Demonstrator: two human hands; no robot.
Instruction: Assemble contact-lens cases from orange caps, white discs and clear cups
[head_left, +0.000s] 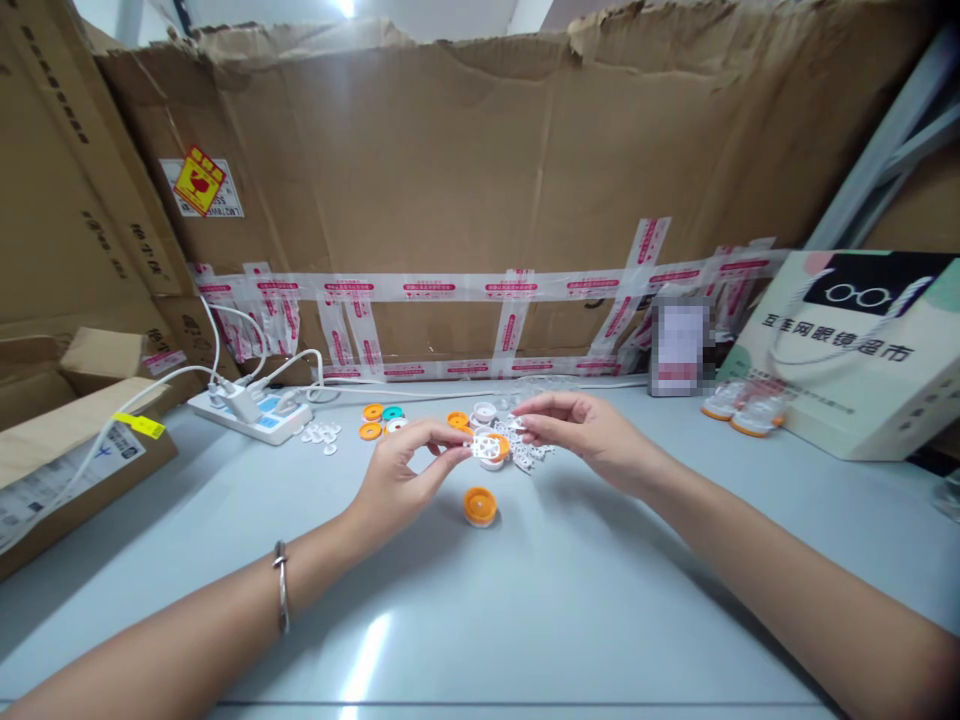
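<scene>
Between the thumb and index finger of my left hand (401, 475) is a flat white openwork plastic piece (486, 447). My right hand (592, 440) is pinched closed just to its right, over a pile of small white plastic parts (534, 455). Whitish bits show at the right fingertips, but I cannot tell whether they are held or lie behind. Nearer to me on the table sits a round orange piece (480, 506) with a white underside. Behind the held piece are more round parts, orange and white, partly covered by my hands.
Orange, teal and white discs (371, 431) lie left of centre. A few white bits (321, 435) sit by a power strip (255, 412) with cables. A phone (679, 350), small white-and-orange shoes (750, 407) and a paper bag (847, 350) stand right. Cardboard (450, 160) walls the back.
</scene>
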